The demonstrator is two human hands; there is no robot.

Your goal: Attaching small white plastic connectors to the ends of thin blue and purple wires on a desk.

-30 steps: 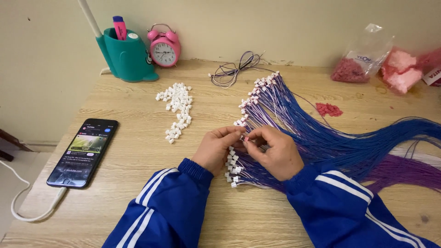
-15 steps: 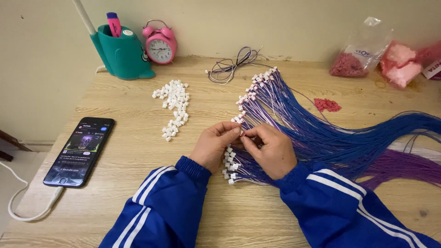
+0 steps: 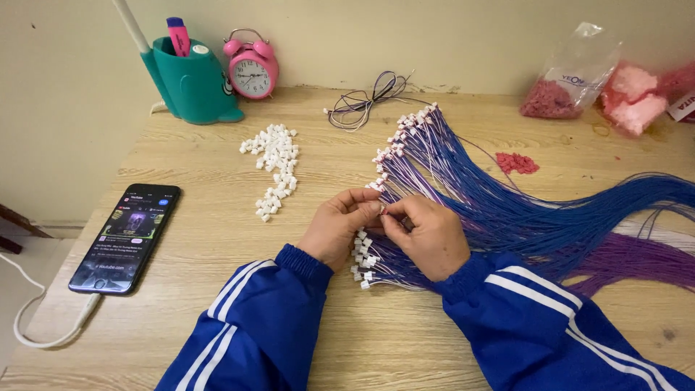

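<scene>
2 hands [image 3: 340, 232] [image 3: 427, 235], 1 phone [image 3: 127, 235], 1 pink alarm clock [image 3: 252, 71], 1 teal holder [image 3: 190, 83], 2 bags [image 3: 572, 80] [image 3: 637, 98] at 1 o'clock

A pale wooden table [image 3: 181, 166] stands against a plain cream wall [image 3: 449, 36]. At the left edge, a strip of light floor [image 3: 18, 268] shows. The light is soft and even.

My phone [image 3: 127, 237] lies at the left edge of the table [image 3: 217, 166], its lit screen dark with a small greenish picture. Far across the table from the phone, by the wall, stands a clear plastic bag [image 3: 572, 76] of red bits, with a pink-filled bag [image 3: 637, 98] just beside it.
</scene>
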